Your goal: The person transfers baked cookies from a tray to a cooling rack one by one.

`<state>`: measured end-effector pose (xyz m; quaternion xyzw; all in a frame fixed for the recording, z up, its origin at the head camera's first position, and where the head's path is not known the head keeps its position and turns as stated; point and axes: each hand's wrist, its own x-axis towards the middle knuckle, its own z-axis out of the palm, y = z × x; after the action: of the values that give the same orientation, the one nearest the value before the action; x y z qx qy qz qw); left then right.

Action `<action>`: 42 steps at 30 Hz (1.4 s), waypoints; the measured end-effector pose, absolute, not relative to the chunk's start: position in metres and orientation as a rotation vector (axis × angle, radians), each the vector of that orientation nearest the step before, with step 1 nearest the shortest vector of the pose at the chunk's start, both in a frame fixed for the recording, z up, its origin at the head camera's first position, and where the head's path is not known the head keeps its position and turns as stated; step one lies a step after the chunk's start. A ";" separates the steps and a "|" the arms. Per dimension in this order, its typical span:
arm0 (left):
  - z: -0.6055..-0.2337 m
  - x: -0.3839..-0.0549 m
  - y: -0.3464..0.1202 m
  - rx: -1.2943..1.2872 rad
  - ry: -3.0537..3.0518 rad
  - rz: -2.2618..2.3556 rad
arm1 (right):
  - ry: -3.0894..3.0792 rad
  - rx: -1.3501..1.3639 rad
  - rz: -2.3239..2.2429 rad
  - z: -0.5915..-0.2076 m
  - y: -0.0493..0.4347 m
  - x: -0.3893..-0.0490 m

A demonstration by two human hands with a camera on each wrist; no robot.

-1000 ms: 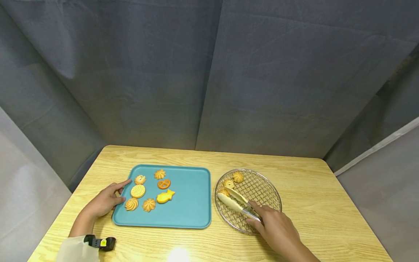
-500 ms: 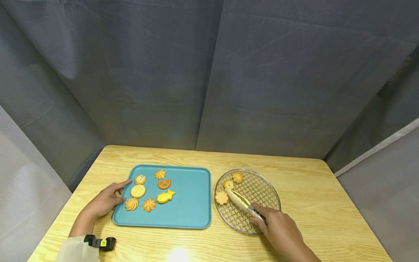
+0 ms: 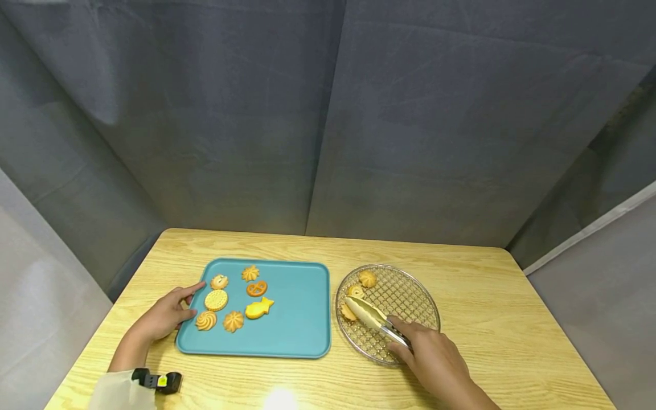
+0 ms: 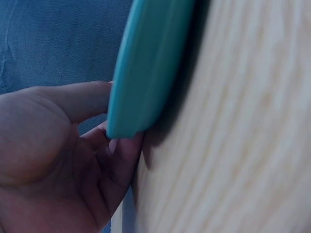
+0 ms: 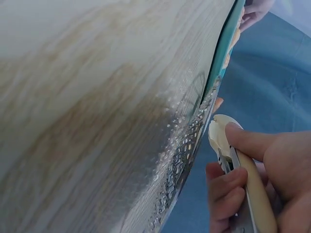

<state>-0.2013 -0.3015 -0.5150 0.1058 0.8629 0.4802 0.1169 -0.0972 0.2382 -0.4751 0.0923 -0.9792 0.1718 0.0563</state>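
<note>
My left hand (image 3: pixel 166 313) holds the left edge of a teal tray (image 3: pixel 302 307); in the left wrist view its thumb lies on the rim (image 4: pixel 114 104) and fingers reach underneath. My right hand (image 3: pixel 435 356) grips tongs (image 3: pixel 366 314) with cream-coloured heads and metal arms, pressed nearly together. The tong tips overlap a flower-shaped cookie (image 3: pixel 347 312) at the left side of a round wire rack (image 3: pixel 410 296), hiding part of it. Just behind the tips lie a swirl cookie (image 3: pixel 356 291) and a ridged round cookie (image 3: pixel 367 278).
Several cookies lie on the tray's left half, among them a pretzel (image 3: pixel 257 288), a yellow fish-shaped cookie (image 3: pixel 259 308) and a dotted round cookie (image 3: pixel 216 299). The wooden table (image 3: pixel 492 319) backs onto grey curtains (image 3: pixel 410 142).
The tongs, spread around the flower-shaped cookie a second ago, came together to its right, then moved left over it. The two cookies behind shifted slightly left. My left hand stayed put.
</note>
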 end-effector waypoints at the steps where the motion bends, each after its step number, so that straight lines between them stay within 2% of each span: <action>1: -0.516 -0.204 -0.302 0.315 2.524 1.402 | -2.974 0.272 0.517 -0.475 0.236 -0.097; 12: -0.520 -0.239 -0.307 0.398 2.451 1.401 | -3.011 0.155 0.472 -0.469 0.217 -0.094; 42: -0.517 -0.238 -0.306 0.395 2.466 1.376 | -3.049 0.176 0.479 -0.467 0.208 -0.094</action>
<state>-0.2381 -0.3062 -0.5170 0.1372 0.8557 0.4774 0.1448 -0.0943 0.2081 -0.4668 0.0568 -0.9860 0.1550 0.0250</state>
